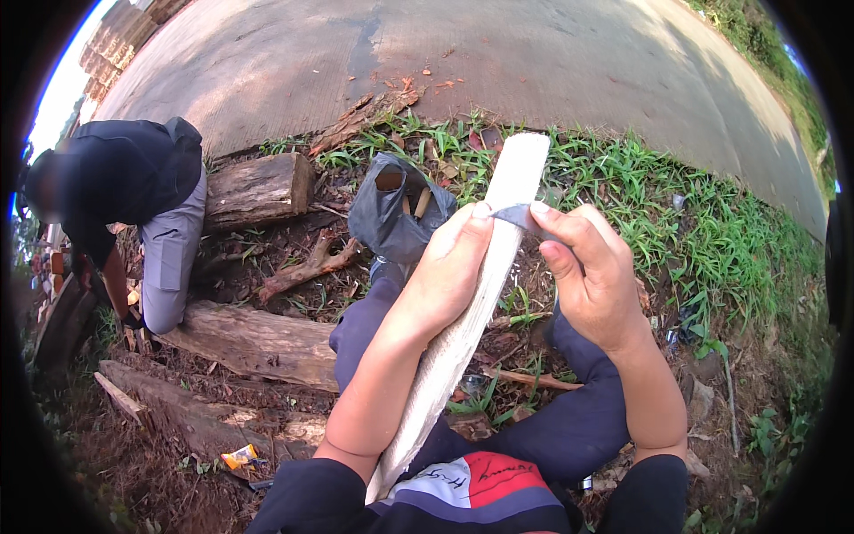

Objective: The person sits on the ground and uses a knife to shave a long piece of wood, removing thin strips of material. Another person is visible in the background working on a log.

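A long pale piece of stripped wood (463,325) slants from against my shirt up and away, its far end pointing toward the road. My left hand (451,271) is closed around its left side, thumb near the upper face. Across the wood lies a small, thin, dark grey curved piece (514,216); whether it is a metal blade or abrasive sheet I cannot tell. The left thumb and fingertips touch its left end. With thumb and forefinger close together, my right hand (594,276) pinches its right end. The other right fingers are curled.
Past my knees stands a dark plastic bag (391,209) with wooden-handled things inside. Rough logs (258,343) lie to the left, where another person (133,187) bends down. Grass (694,240) borders the concrete road (534,71). A yellow wrapper (238,457) lies on the soil.
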`<state>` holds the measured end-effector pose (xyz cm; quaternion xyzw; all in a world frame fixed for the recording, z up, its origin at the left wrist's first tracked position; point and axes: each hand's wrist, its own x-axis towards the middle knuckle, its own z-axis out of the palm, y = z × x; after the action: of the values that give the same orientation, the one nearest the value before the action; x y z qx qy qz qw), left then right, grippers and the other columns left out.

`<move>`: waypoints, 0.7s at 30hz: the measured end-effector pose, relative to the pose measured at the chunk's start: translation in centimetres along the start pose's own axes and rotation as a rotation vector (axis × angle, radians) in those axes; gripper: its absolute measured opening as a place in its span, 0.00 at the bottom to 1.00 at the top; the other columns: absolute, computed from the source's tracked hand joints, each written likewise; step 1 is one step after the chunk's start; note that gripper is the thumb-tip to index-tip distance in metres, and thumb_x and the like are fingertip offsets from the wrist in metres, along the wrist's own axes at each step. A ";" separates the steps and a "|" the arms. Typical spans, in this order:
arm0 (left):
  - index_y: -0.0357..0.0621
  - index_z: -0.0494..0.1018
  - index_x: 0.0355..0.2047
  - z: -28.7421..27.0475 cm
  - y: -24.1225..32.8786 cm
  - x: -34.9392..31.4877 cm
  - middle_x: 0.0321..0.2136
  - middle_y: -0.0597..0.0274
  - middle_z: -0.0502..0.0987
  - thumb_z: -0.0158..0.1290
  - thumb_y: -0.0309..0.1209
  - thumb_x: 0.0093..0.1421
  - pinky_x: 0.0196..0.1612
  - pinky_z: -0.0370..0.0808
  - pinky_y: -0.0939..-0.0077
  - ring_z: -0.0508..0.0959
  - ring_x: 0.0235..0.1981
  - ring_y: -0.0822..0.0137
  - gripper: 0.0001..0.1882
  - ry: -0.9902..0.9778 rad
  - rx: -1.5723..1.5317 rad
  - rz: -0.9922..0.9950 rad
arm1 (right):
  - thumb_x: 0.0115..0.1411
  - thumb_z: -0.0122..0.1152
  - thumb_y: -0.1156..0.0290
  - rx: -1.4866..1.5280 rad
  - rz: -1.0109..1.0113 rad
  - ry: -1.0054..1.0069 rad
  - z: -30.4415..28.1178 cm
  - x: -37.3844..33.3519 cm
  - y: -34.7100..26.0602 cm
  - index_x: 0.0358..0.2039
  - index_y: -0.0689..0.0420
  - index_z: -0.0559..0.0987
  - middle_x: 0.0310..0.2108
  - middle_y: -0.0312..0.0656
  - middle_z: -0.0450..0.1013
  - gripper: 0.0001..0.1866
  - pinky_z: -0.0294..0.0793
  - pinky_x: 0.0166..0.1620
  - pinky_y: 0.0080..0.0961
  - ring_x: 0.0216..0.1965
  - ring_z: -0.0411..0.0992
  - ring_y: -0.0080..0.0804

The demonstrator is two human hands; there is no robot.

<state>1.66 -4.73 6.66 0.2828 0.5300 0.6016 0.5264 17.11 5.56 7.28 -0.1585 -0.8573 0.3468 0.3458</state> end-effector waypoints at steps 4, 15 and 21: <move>0.37 0.70 0.50 0.0 -0.1 -0.1 0.33 0.66 0.73 0.36 0.39 0.73 0.35 0.70 0.79 0.70 0.32 0.77 0.19 0.051 -0.002 -0.040 | 0.59 0.62 0.80 -0.022 0.031 -0.030 0.5 -0.7 -0.9 0.50 0.56 0.78 0.31 0.46 0.71 0.17 0.74 0.33 0.32 0.29 0.73 0.41; 0.40 0.69 0.46 1.3 -1.2 -0.8 0.22 0.68 0.70 0.37 0.51 0.72 0.16 0.69 0.83 0.69 0.16 0.79 0.25 0.064 0.131 0.080 | 0.65 0.57 0.76 -0.057 0.116 0.283 -1.5 2.9 3.3 0.49 0.61 0.76 0.43 0.48 0.78 0.12 0.74 0.49 0.28 0.43 0.77 0.37; 0.40 0.69 0.46 0.1 0.0 -0.8 0.21 0.67 0.70 0.35 0.51 0.72 0.15 0.69 0.83 0.69 0.14 0.77 0.25 0.050 0.044 0.040 | 0.62 0.61 0.76 0.071 0.018 -0.072 -0.2 0.4 -0.5 0.50 0.58 0.78 0.37 0.48 0.76 0.15 0.75 0.41 0.29 0.35 0.76 0.39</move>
<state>1.92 -5.45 6.89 0.2898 0.5504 0.6070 0.4946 16.92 5.49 7.88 -0.1416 -0.8549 0.3855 0.3170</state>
